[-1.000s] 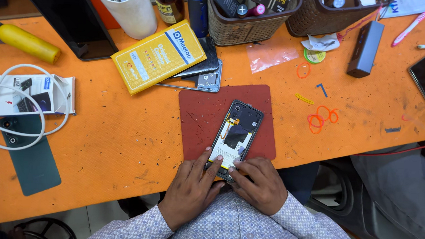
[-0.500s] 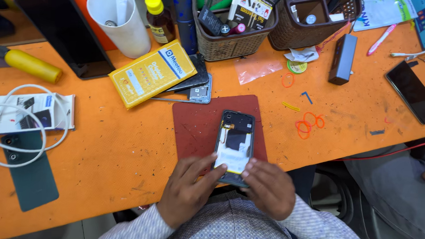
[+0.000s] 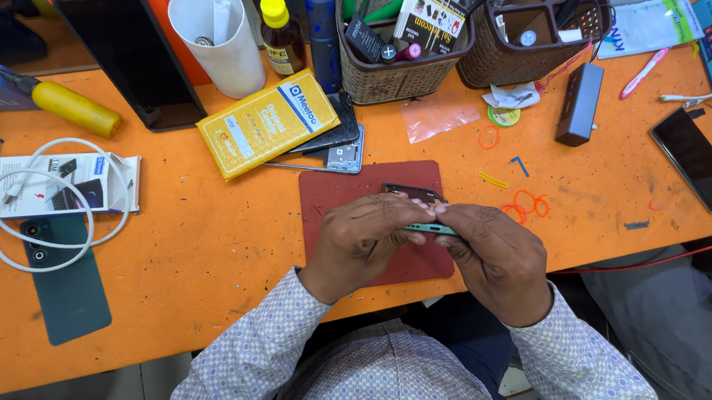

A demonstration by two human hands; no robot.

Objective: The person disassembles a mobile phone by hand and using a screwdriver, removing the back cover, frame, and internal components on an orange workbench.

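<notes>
- Orange workbench [image 3: 209, 217], scuffed and crowded, with a dark red mat [image 3: 331, 203] at its near edge.
- Above that mat, the opened phone [image 3: 420, 211] is raised and tipped nearly edge-on; its long axis runs left to right between the hands.
- Left hand [image 3: 362, 241] and right hand [image 3: 495, 260] meet over it, equally near, fingertips pressed together and pinching its rim.
- Only a teal edge and a dark inner side show.
- Yellow box [image 3: 267, 122] and green back cover [image 3: 67, 290] lie apart.

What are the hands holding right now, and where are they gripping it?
Both hands, left and right, hold an opened phone by its edges, tilted up over the red mat.
</notes>
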